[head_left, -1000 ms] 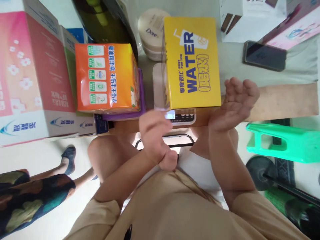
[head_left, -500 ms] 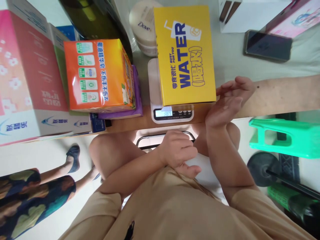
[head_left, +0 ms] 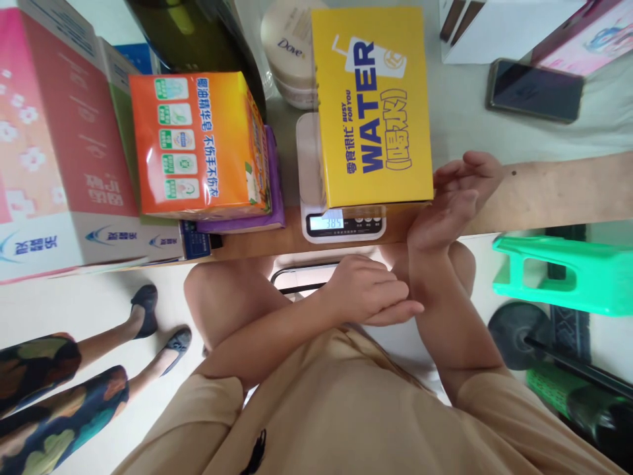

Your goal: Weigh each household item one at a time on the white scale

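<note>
Since the earlier frame, the left hand [head_left: 368, 290] has come off the table edge and dropped toward the lap, where its fingers now rest against the right forearm; the right hand [head_left: 452, 198] has turned from palm-up to edge-on beside the box.

Neither hand has hold of anything. The left hand is loosely curled and empty, fingers lying flat on the forearm. The right hand is open, fingers extended, its fingertips just beside the lower right corner of the yellow box [head_left: 373, 105]; whether they touch it cannot be told from this view.

The yellow box lies flat on the white kitchen scale [head_left: 345, 224], overhanging its platform, with the lit display showing digits just below the box's near edge. The scale sits at the near edge of the table [head_left: 544, 191].

Judgement: a sound reading needs the box free of all contact, so the right hand should stand clear of it, and the display should settle before it is read. The overhang calls for the box to sit centred.

Just left of the scale stands an orange soap pack [head_left: 198, 145] on a purple packet. A cream jar [head_left: 289, 53] sits behind, a phone [head_left: 537, 89] to the right. Another person's legs [head_left: 74, 389] show at lower left.
</note>
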{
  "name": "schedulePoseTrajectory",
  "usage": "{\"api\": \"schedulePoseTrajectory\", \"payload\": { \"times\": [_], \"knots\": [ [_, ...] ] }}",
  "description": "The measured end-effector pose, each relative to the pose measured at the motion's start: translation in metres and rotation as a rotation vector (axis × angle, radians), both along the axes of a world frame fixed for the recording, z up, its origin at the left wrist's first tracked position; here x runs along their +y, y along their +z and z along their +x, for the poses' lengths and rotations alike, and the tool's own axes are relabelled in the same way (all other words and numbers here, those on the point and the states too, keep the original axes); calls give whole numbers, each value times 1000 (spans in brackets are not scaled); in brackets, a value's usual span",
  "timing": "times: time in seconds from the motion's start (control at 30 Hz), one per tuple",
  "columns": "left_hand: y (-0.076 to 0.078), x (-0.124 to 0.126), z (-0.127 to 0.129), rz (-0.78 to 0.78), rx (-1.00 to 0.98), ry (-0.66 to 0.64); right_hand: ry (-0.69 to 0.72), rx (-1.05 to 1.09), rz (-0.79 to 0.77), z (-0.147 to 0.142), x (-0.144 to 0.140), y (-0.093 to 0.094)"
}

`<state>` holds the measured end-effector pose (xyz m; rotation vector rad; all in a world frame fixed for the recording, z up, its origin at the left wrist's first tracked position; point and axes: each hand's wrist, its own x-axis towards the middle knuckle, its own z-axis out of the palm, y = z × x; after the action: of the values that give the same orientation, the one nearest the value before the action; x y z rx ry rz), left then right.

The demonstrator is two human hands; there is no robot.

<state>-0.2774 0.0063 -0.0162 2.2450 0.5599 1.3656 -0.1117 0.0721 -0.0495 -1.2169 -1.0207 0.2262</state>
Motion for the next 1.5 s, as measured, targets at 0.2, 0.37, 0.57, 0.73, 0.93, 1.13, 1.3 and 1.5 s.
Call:
{"api": "schedulePoseTrajectory", "payload": {
  "times": [0.2,0.37,0.57,0.73,0.93,1.13,1.3,1.5],
  "knots": [
    [-2,1,2,-20,19,21,6,-60,-151,-4,-6,7],
    [-3,2,2,-23,-4,-7,-4,-96,-177,-5,-8,8],
    [-9,-2,2,-65,-23,-2,-65,-197,-295,-5,-10,8],
    [-9,1,1,-65,-79,78,-49,-224,-300,-8,-13,10],
    [-4,15,-10,46,-138,39,-82,-294,-316,-7,-14,11],
    [3,16,-15,98,-209,176,-87,-289,-308,-7,-14,11],
    [0,21,-15,152,-297,506,-50,-187,-293,-8,-15,5],
    [-17,32,-23,100,-313,540,-7,-140,-259,-7,-13,8]
  ]
}}
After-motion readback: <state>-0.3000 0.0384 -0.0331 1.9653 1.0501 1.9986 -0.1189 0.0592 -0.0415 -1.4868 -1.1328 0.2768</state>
